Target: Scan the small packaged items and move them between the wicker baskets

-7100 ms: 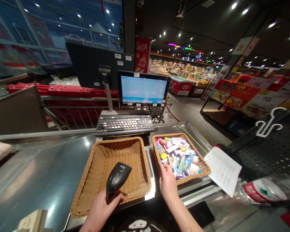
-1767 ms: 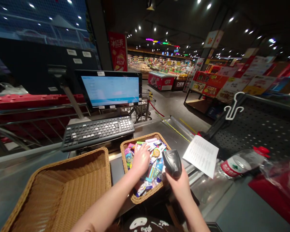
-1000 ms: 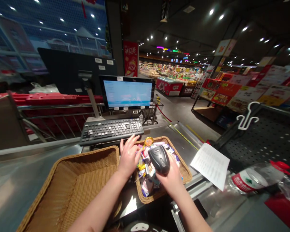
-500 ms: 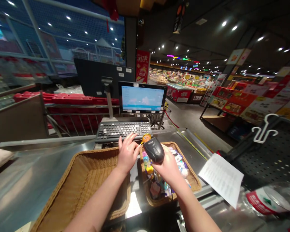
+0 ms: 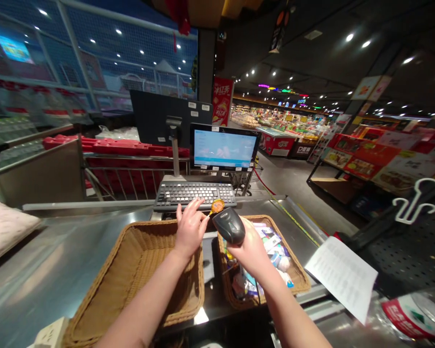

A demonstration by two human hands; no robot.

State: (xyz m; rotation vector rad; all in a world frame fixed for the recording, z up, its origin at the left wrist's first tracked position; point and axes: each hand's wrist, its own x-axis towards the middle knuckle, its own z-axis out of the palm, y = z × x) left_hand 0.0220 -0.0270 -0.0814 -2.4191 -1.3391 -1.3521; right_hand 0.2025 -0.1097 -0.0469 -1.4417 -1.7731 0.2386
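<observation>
My left hand (image 5: 190, 228) pinches a round orange lollipop (image 5: 216, 206) by its short stick, above the gap between two wicker baskets. My right hand (image 5: 252, 252) is closed around a black handheld barcode scanner (image 5: 229, 225), whose head points at the lollipop from a few centimetres away. Under my right forearm, a wicker basket (image 5: 297, 276) holds small colourful packets, partly hidden by my arm. My left forearm lies over the rim of a larger wicker basket (image 5: 130, 246).
A black keyboard (image 5: 195, 195) and a lit monitor (image 5: 223, 149) stand just beyond the baskets on a steel checkout counter (image 5: 39, 285). To the right lie a printed paper sheet (image 5: 342, 275) and a plastic bottle (image 5: 416, 314). Store aisles stretch behind.
My left hand has lifted the orange lollipop out of the right basket. The scanner has moved from over the basket to beside the lollipop. The view has shifted slightly.
</observation>
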